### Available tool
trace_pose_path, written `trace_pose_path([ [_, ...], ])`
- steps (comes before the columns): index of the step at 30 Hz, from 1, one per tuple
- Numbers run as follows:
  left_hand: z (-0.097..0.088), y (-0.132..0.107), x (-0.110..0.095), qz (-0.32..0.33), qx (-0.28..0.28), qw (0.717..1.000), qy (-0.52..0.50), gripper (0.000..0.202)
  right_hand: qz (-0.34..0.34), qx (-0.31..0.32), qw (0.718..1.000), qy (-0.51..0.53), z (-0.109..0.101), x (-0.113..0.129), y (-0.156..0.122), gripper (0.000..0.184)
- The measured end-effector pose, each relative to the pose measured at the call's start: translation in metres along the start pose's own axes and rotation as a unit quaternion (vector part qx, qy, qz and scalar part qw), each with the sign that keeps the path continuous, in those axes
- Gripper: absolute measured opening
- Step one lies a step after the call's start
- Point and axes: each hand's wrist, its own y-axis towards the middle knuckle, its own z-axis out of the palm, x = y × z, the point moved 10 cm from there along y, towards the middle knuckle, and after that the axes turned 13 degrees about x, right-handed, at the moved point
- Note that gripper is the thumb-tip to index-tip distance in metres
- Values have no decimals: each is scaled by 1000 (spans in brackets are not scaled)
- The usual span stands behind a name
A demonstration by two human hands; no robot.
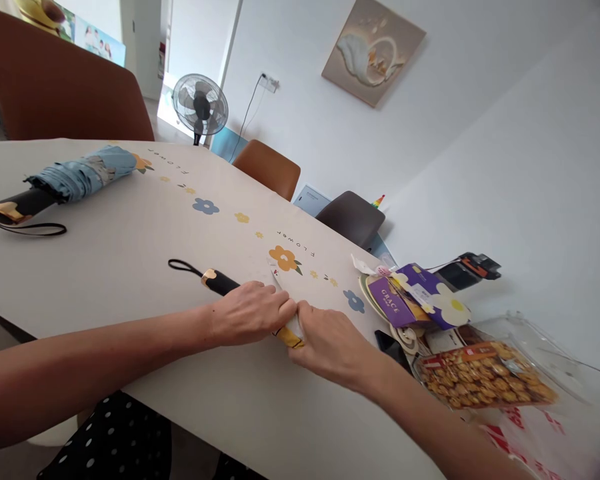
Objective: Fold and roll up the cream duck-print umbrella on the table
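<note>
Both my hands are closed around a folded umbrella [221, 282] above the near side of the table. Its black handle with a gold end and a wrist loop points to the left. White and yellow cloth of its canopy shows between and beyond my fingers. My left hand [253, 310] grips it just past the handle, and my right hand [330, 340] wraps the canopy end, touching the left. Much of the canopy is hidden by my hands. A second folded umbrella [87, 172], light blue with a black and gold handle, lies at the far left.
The white table [130, 253] has a printed flower pattern. At its right stand a purple box [393, 303], a dark phone [393, 348] and a clear tub of cookies [487, 373]. Chairs [65, 80] and a standing fan [200, 105] are beyond the far edge.
</note>
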Motion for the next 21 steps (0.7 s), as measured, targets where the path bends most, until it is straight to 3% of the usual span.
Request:
trace_pose_path([
  [2, -6, -2, -5, 21, -29, 999, 22, 12, -23, 82, 987, 133, 6, -5, 5, 17],
  [5, -16, -4, -9, 40, -65, 996, 44, 14, -28, 189, 936, 294, 22, -13, 7, 21],
  [8, -23, -7, -10, 50, -99, 992, 60, 14, -27, 271, 857, 437, 44, -12, 4, 25],
  [11, -27, -10, -11, 59, -127, 987, 75, 12, -83, 326, 748, 572, 56, 7, -1, 26],
  [13, -28, -11, -11, 63, -141, 985, 78, 11, -103, 338, 704, 615, 60, 15, -4, 27],
  [15, -27, -11, -10, 60, -141, 985, 75, 11, -91, 317, 715, 617, 60, 12, -3, 27],
  [17, -25, -9, -8, 52, -127, 988, 64, 13, -71, 277, 759, 584, 55, 3, 0, 26],
  [21, -21, -6, -10, 61, -105, 992, 25, 21, -36, 174, 908, 379, 36, -12, 5, 20],
])
